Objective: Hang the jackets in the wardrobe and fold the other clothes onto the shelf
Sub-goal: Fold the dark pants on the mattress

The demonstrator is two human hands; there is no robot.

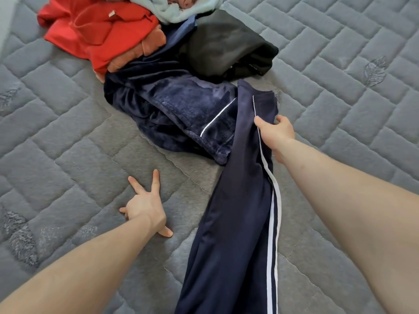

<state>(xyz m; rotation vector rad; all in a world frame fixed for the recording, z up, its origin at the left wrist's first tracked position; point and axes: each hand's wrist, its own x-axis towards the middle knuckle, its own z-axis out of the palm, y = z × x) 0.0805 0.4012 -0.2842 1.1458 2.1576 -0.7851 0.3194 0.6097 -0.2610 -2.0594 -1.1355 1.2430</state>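
Note:
Navy track trousers with white side stripes point(235, 211) stretch from the bottom edge up the middle of the grey quilted mattress point(68, 132). My right hand point(275, 132) grips them near their far end, fingers and thumb curled round the fabric. My left hand point(145, 206) rests on the mattress to the left of the trousers, fingers spread and straight, holding nothing. Beyond lies a pile: a navy fleece garment with white piping point(181, 114), a black garment point(226, 48), a red garment point(97, 30), an orange piece point(149, 44) and a pale blue one point(172, 7).
The mattress fills the whole view. Bare quilted surface lies to the left, right and front of the pile. A pale wall or edge strip point(5, 17) shows at the top left corner. No wardrobe or shelf is in view.

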